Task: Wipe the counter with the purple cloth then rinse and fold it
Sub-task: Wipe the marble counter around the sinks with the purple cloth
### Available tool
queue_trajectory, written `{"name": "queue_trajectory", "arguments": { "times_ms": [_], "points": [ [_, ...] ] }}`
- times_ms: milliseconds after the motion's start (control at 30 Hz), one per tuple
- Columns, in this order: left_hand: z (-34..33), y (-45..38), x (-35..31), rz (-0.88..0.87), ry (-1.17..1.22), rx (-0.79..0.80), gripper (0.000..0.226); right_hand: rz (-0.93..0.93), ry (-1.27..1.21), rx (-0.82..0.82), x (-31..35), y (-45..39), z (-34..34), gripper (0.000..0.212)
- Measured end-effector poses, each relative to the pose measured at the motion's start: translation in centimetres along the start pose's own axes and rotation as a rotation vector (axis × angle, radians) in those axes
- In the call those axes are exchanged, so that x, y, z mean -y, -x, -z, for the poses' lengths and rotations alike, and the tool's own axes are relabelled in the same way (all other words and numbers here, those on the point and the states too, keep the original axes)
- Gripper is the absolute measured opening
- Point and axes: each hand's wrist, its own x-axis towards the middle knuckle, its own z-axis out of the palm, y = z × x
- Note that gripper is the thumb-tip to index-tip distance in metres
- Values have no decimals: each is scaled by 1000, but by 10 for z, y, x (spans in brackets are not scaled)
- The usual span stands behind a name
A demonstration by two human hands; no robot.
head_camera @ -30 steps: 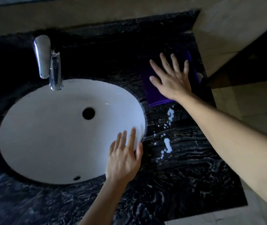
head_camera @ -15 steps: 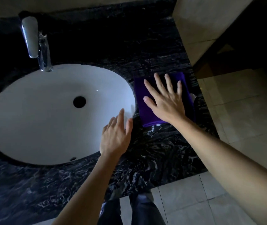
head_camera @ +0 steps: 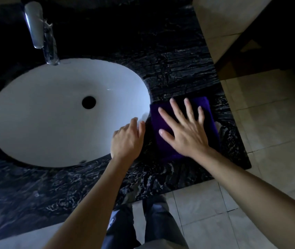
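Nearest: the person's legs (head_camera: pixel 154 223) and the pale floor tiles (head_camera: pixel 202 203) below the counter's near edge.

Counter (head_camera: pixel 82 184): black veined stone, running left to right, ending at a right edge beside the tiles.

Left hand (head_camera: pixel 126 141): rests at the sink's right rim, fingers bent over the edge, nothing visibly held (fingertips hidden, so cannot tell how tightly they curl).

Right hand (head_camera: pixel 184 130): flat, fingers spread, palm pressing down on the cloth (head_camera: pixel 156 121). No pinch, only downward pressure.

Cloth: purple, folded flat, on the counter strip between the sink and the right edge, just beside the rim.

Sink (head_camera: pixel 53 112): white oval basin, dark drain. Tap (head_camera: pixel 40 31) at far left, no water visible.

Judgement: wiping stage; rinse and fold not yet done.

Risks: an open palm gives little control, so a stroke to the right could carry the cloth over the counter edge onto the floor. Uneven pressure could bunch the fold and leave streaks.
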Motion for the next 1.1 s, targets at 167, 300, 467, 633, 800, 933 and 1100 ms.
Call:
{"name": "queue_trajectory", "arguments": {
  "times_ms": [167, 300, 467, 633, 800, 933, 1100],
  "points": [
    [2, -3, 8, -22, -22, 97, 48, -198, -64, -8, -41, -62, 14, 66],
    [12, 12, 26, -95, -67, 137, 46, -211, -73, -54, -20, -24, 4, 67],
    [9, 16, 26, -48, 54, 129, 48, -106, -82, -37, 62, 76, -14, 70],
    [11, 16, 33, -68, 76, 149, 50, 168, -58, -3, 68, 65, -12, 64],
    [10, 16, 38, -86, 90, 136, 55, -112, -34, -32, -17, -23, 2, 64],
    [16, 18, 44, -168, 68, 121, 47, -277, -53, -34, -12, -32, 5, 65],
    [39, 48, 98, -81, -166, 33, 45, -221, -58, -73, 110, 32, -10, 64]
  ]
}}
